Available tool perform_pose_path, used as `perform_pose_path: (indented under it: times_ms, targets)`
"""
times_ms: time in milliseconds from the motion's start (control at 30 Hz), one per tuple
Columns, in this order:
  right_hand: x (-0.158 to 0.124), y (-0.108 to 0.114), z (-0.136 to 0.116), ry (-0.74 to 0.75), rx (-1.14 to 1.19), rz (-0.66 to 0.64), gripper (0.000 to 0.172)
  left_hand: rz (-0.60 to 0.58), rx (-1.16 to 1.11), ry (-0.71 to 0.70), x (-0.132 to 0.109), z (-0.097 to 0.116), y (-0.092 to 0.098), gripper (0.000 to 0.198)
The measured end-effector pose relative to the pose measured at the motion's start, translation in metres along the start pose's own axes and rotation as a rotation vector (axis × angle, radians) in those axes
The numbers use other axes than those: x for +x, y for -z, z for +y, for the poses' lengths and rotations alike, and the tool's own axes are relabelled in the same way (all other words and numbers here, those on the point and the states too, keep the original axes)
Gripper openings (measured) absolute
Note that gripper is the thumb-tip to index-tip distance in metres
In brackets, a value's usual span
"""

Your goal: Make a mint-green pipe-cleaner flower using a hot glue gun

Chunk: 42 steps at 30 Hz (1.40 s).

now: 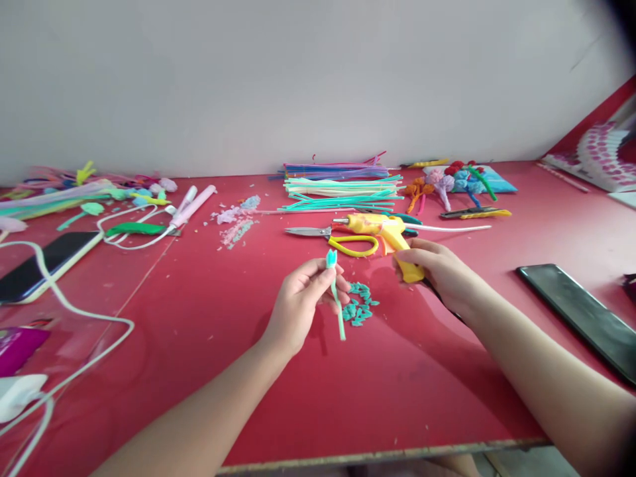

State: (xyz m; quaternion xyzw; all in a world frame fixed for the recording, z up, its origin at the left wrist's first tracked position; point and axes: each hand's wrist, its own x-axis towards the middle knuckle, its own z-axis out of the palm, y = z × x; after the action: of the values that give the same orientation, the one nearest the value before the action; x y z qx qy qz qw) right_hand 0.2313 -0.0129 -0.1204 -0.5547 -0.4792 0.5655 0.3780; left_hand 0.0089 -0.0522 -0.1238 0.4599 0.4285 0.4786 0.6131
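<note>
My left hand point(303, 301) is closed in a pinch on a small pipe-cleaner flower point(334, 285) with a pale blue bud and a light green stem hanging down. My right hand point(440, 268) is wrapped round the handle of a yellow glue gun point(382, 232), whose nozzle points left toward the bud. A little heap of teal fuzzy snippets point(358, 310) lies on the red table point(318, 397) between both hands. Yellow-handled scissors point(328, 237) lie just beyond the flower.
Stacked pipe cleaners point(342, 187) lie at the back, finished fuzzy flowers point(457, 182) to their right. A black phone point(583, 315) sits at right, another phone point(42, 265) with white cables point(74, 318) at left. A pink tool point(193, 205) and scraps point(238, 222) lie at back left.
</note>
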Motion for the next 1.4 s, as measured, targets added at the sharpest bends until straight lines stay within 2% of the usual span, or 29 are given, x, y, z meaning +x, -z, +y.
perform_pose_path:
  times_ms: [133,200,367,467,600,700,800,867,1000,1267,1400]
  targets:
    - [-0.005,0.002,-0.001,-0.052,0.264,-0.25,0.015,0.0,-0.038,0.024,0.0,-0.002,0.0,0.018]
    - [-0.007,0.002,-0.002,-0.066,0.307,-0.309,0.015,0.009,-0.043,0.024,0.001,-0.002,0.0,0.018]
    - [-0.011,-0.003,-0.003,-0.022,0.309,-0.272,0.013,0.007,-0.021,0.022,0.003,-0.003,0.001,0.017]
    - [-0.014,-0.007,-0.003,0.029,0.233,-0.321,0.01,0.025,-0.022,0.037,0.003,-0.005,0.001,0.017]
    - [-0.019,-0.011,-0.002,0.051,0.178,-0.336,0.015,0.061,-0.046,0.048,0.004,-0.006,0.0,0.018]
    - [-0.021,-0.013,0.002,0.095,0.126,-0.287,0.022,0.072,-0.052,0.051,0.004,-0.007,0.0,0.019]
    - [-0.023,-0.016,0.004,0.168,-0.038,-0.204,0.029,0.09,-0.051,0.055,0.004,-0.006,0.0,0.019]
    - [-0.025,-0.018,0.004,0.219,-0.098,-0.196,0.031,0.099,-0.053,0.059,0.004,-0.005,-0.001,0.019]
    - [-0.024,-0.02,0.004,0.263,-0.088,-0.197,0.029,0.099,-0.054,0.058,0.004,-0.005,-0.001,0.017]
    - [-0.023,-0.019,0.006,0.192,-0.029,-0.208,0.028,0.062,-0.087,0.063,0.002,-0.007,-0.001,0.014]
    - [-0.02,-0.015,0.007,0.239,0.02,-0.146,0.027,0.084,-0.113,0.051,0.004,-0.009,0.001,0.015]
